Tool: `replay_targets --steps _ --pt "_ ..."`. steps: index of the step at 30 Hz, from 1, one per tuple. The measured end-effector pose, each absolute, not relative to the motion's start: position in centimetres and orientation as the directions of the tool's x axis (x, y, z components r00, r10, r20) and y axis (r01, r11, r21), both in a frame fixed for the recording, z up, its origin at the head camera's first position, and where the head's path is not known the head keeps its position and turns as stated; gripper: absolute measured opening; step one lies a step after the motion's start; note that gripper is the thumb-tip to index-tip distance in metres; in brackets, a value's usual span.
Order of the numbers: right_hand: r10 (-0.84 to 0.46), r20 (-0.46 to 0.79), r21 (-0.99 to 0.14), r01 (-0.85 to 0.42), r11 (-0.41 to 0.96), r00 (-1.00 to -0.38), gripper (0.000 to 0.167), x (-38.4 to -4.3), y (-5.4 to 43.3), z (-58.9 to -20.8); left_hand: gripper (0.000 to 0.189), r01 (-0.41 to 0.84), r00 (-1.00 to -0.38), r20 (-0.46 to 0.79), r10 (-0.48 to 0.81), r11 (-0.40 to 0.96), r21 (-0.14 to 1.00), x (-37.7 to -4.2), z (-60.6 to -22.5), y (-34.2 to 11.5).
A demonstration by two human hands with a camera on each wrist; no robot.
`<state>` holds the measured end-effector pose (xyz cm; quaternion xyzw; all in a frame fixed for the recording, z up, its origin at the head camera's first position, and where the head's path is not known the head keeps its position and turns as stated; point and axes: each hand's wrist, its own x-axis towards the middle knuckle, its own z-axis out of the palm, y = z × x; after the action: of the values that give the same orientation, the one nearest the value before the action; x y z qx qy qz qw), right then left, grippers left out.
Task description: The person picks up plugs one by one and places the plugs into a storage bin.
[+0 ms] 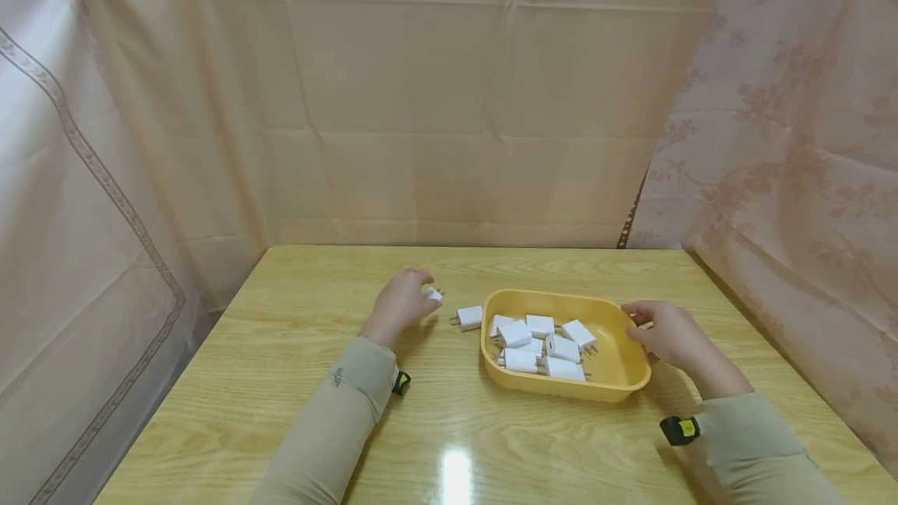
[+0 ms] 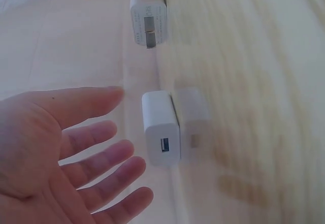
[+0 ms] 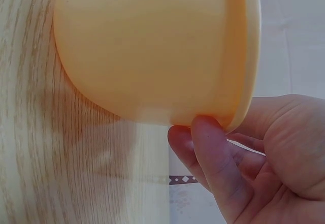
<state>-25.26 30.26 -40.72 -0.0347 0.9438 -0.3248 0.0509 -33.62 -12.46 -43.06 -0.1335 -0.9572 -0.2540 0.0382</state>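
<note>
Beside a white USB charger plug [image 2: 161, 127] on the table, my left hand [image 1: 401, 304] has its thumb and fingers spread, with a gap to the plug in the left wrist view. Its USB port faces the left wrist camera. A second charger plug [image 1: 469, 318] lies by the left end of a yellow plastic tray [image 1: 617, 365], prongs pointing left. Several more white plugs [image 1: 562, 348] are heaped in the tray's left and middle part. With thumb and fingers, my right hand [image 1: 669, 333] pinches the tray's right rim, also seen in the right wrist view.
The wooden table [image 1: 281, 380] carries the tray and the plugs. Beige cloth [image 1: 421, 100] hangs behind it, and patterned cloth [image 1: 793, 139] hangs on the right. Each wrist wears a black band device [image 1: 680, 430].
</note>
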Motion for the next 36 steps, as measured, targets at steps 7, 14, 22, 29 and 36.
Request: replay_targets --steps 7,14,22,29,36 --pt "-0.101 -0.068 -0.617 -0.038 0.786 -0.993 0.048 -25.37 30.36 -40.86 0.043 0.293 -0.956 0.147 0.253 0.843 0.451 -33.59 -43.11 -12.55" --pt "-0.098 -0.074 -0.628 -0.030 0.778 -0.992 0.048 -25.37 30.32 -40.83 0.044 0.270 -0.963 0.115 0.244 0.848 0.456 -33.76 -43.25 -12.59" --pt "-0.097 -0.075 -0.627 -0.029 0.779 -0.993 0.047 -25.36 30.29 -40.82 0.034 0.235 -0.971 0.063 0.232 0.866 0.442 -33.90 -43.26 -12.32" --pt "-0.091 -0.082 -0.621 -0.021 0.783 -0.992 0.047 -25.33 30.24 -40.73 0.034 0.220 -0.974 0.037 0.225 0.883 0.415 -33.98 -43.28 -12.19" --pt "-0.091 -0.088 -0.624 -0.016 0.781 -0.992 0.048 -25.35 30.28 -40.74 0.037 0.199 -0.977 0.013 0.214 0.882 0.427 -33.94 -43.18 -12.15"
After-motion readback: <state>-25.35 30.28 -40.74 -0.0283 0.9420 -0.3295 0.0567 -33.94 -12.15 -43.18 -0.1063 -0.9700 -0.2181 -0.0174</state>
